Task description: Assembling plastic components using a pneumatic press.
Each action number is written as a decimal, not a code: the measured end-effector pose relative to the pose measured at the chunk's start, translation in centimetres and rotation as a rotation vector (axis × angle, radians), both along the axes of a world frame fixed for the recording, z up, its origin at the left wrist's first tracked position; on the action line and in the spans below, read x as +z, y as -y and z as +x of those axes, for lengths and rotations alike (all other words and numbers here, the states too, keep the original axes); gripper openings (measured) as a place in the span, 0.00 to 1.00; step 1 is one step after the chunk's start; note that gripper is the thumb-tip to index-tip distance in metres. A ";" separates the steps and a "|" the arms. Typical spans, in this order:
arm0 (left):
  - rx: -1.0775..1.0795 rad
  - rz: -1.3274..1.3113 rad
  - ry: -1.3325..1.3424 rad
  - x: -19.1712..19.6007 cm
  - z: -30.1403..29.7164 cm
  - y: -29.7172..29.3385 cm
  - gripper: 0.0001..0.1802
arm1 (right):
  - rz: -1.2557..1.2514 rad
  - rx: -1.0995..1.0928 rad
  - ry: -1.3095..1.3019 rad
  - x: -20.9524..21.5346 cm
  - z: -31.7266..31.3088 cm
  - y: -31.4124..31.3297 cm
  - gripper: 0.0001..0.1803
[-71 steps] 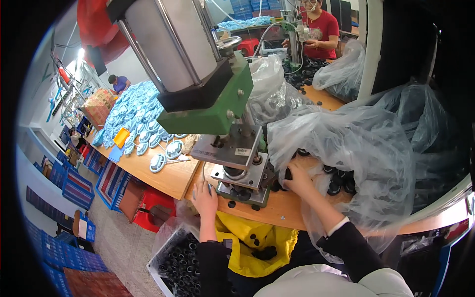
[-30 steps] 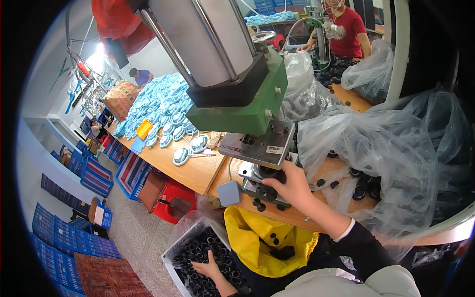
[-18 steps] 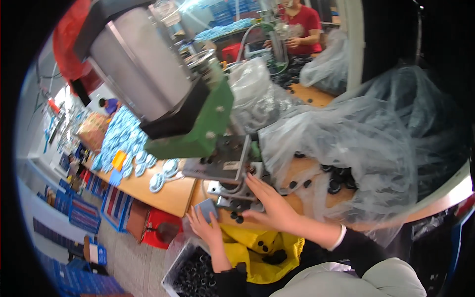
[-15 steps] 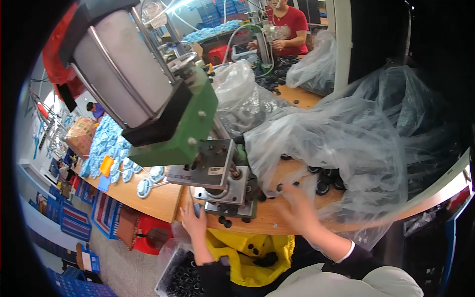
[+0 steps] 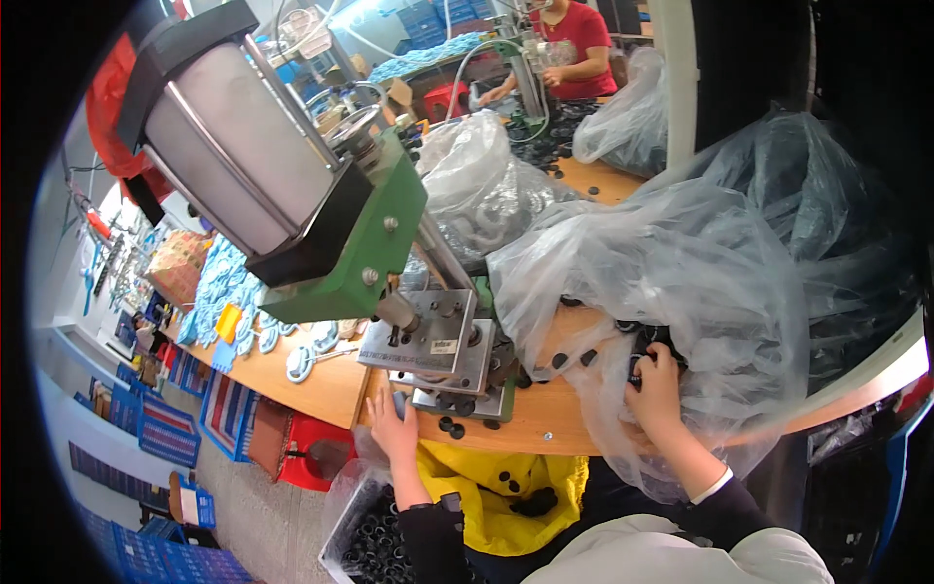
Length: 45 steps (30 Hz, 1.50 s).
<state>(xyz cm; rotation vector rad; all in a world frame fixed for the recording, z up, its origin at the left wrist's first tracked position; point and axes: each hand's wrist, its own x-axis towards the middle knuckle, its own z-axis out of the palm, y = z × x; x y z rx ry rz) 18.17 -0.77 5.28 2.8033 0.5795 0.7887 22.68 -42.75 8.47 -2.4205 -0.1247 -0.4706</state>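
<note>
My right hand reaches into the clear plastic bag, fingers curled around small black parts just ahead. My left hand lies spread at the press base, farther away.

- I see bright, even daylight-like light coming from the upper centre background.
- Glare sits on the clear plastic bag and on the press cylinder.
- Black fisheye vignette rings the frame; the bench edge bows.
- My right hand is slightly soft; shadows are weak.
</note>
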 end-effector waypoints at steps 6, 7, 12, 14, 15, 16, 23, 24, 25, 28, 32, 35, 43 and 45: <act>-0.138 -0.144 0.390 2.2 -0.1 3.5 0.31 | 0.146 0.041 0.044 3.3 -1.6 0.9 0.26; -0.233 -0.251 0.459 4.2 0.3 5.0 0.31 | 0.244 0.067 0.048 3.9 -1.6 0.7 0.26; -0.368 -0.511 0.455 11.9 4.7 9.8 0.26 | 0.371 0.139 0.045 5.8 -2.5 0.3 0.29; -0.306 -0.575 0.479 13.0 6.8 10.6 0.23 | 0.320 0.185 0.053 5.8 -2.6 0.2 0.28; -0.257 -0.623 0.492 12.9 7.2 10.7 0.20 | 0.289 0.219 0.059 5.5 -2.7 -0.3 0.28; -0.248 -0.623 0.500 12.7 7.1 11.2 0.20 | 0.285 0.230 0.061 5.6 -3.0 -1.0 0.28; -0.114 -0.396 0.624 9.8 5.6 12.6 0.18 | 0.668 0.575 -0.046 8.3 -2.5 -8.8 0.29; -0.098 -0.443 0.667 9.5 4.1 12.4 0.18 | 0.682 0.617 -0.043 8.7 -2.1 -10.3 0.29; -0.091 -0.499 0.706 8.8 2.8 12.3 0.17 | 0.690 0.649 -0.039 8.8 -1.5 -11.6 0.30; 0.112 -0.337 0.765 4.2 -3.7 10.2 0.21 | 0.651 0.668 0.026 9.6 -0.4 -15.2 0.30; 0.501 -0.104 0.326 -3.5 -15.6 6.0 0.33 | 0.564 0.647 0.018 9.6 1.9 -18.7 0.24; 0.817 0.020 0.082 -8.0 -21.4 3.4 0.42 | 0.585 0.625 -0.018 9.3 3.0 -20.9 0.19; 0.154 0.032 0.226 -0.8 -7.9 1.4 0.30 | 0.614 0.683 0.084 9.3 1.2 -17.8 0.28; 0.092 0.033 0.157 -0.2 -3.8 0.4 0.29 | 0.622 0.608 0.154 7.3 0.0 -15.5 0.29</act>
